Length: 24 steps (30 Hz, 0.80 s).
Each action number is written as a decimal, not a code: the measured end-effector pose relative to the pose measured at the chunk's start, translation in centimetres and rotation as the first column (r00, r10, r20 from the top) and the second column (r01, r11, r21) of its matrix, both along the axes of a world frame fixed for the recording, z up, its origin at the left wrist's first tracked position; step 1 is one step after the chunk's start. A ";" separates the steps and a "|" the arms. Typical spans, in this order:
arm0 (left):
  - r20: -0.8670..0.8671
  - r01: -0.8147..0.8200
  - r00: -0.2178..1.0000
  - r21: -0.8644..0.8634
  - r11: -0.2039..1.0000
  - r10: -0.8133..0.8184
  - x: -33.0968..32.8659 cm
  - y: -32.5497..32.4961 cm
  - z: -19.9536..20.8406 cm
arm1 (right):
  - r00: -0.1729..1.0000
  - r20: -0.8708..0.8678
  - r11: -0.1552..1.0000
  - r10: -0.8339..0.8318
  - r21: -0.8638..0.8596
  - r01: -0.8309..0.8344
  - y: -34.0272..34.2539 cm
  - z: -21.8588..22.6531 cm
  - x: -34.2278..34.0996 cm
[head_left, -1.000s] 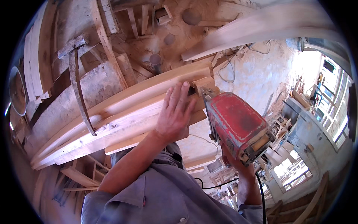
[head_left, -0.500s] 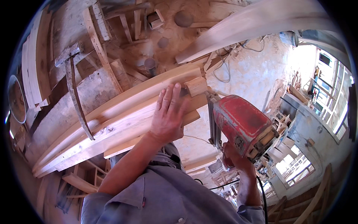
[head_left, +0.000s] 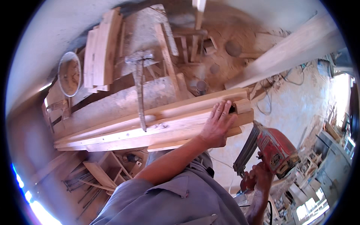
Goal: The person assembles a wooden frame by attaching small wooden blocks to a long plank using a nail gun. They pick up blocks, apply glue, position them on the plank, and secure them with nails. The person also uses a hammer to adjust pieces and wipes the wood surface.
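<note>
My left hand [head_left: 218, 126] lies flat on a long assembly of pale wooden boards [head_left: 180, 129], close to its right end, fingers stretched out. Just beyond the fingertips, a small wood block [head_left: 243, 106] sits at that end, beside a dark gap. My right hand [head_left: 259, 177] grips the handle of a worn red nail gun [head_left: 277, 148]. Its dark nose and magazine slant down from near the boards' right end; whether the nose touches the wood, I cannot tell. A hammer [head_left: 139, 86] rests with its handle end on the boards, left of my left hand.
Stacked planks [head_left: 100, 56] and a round pail [head_left: 70, 74] stand at the far left. A large pale beam [head_left: 285, 52] slants across the far right. Cables [head_left: 267, 98] lie on the floor beyond the nail gun. Wooden frames [head_left: 103, 174] sit at lower left.
The view has turned left, so everything sits farther right in it. The nail gun has tilted and drawn slightly down from the boards' end. My left hand stays on the boards.
</note>
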<state>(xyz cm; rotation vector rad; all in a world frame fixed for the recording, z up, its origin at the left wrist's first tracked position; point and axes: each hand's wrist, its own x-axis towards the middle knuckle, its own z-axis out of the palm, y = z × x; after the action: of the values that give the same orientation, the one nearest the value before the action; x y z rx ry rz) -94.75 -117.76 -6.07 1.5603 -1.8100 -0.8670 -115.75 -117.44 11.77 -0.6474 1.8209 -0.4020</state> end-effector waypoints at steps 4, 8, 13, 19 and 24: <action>0.059 -0.003 0.998 -0.044 0.999 0.006 0.0 0.1 0.1 | 0.998 0.037 0.998 -0.055 0.005 0.055 2.3 1.0 0.4; 0.122 0.005 0.993 -0.082 0.997 0.005 -0.9 -0.7 -0.3 | 0.979 0.074 0.982 -0.188 0.026 0.187 5.1 1.4 -1.0; 0.250 -0.024 0.967 -0.144 0.989 0.059 -1.1 -0.4 0.4 | 0.966 -0.045 0.965 -0.255 -0.069 0.252 12.3 1.8 -4.0; 0.352 0.044 0.936 -0.168 0.985 0.019 -2.3 -0.6 -0.9 | 0.665 0.042 0.629 -0.746 -0.283 0.724 25.7 2.3 -4.1; 0.422 0.092 0.907 -0.218 0.972 0.009 -2.6 -1.1 -2.1 | 0.602 -0.254 0.595 -0.757 -0.649 0.473 39.7 0.3 -2.0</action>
<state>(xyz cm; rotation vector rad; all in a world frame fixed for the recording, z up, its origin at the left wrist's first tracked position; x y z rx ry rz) -97.32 -118.86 -8.14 1.6458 -2.1603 -0.3250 -117.75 -77.69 12.04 -0.4335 2.4782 -1.3897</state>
